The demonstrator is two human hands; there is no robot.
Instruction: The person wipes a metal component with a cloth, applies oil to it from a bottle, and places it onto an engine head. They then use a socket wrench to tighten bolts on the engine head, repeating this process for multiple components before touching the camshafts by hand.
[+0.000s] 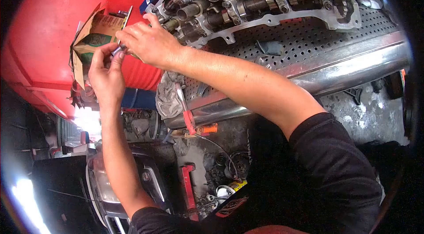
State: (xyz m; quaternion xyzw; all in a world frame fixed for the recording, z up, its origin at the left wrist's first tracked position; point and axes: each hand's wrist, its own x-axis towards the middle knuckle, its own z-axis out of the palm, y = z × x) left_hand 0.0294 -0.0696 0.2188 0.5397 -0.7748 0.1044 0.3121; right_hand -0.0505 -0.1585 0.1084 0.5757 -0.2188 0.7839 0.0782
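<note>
Between the thumb and fingers of my left hand (107, 77) is a small shiny metal cylinder (116, 51), too small to name more exactly. My right hand (149, 42) is closed right beside it, fingertips curled close to the cylinder's upper end. Whatever those fingers hold, if anything, is hidden. Just beyond my right hand lies an engine cylinder head (265, 23) with its camshafts, bearing caps and round tubes showing. An open cardboard box (108, 21) stands behind my left hand.
The cylinder head rests on a perforated metal bench (304, 48) with a rounded shiny edge. A dark scrap (269, 47), a grey rag (168, 95) and a red-handled tool (189, 121) lie on or by it. Below left is a vehicle (128, 176).
</note>
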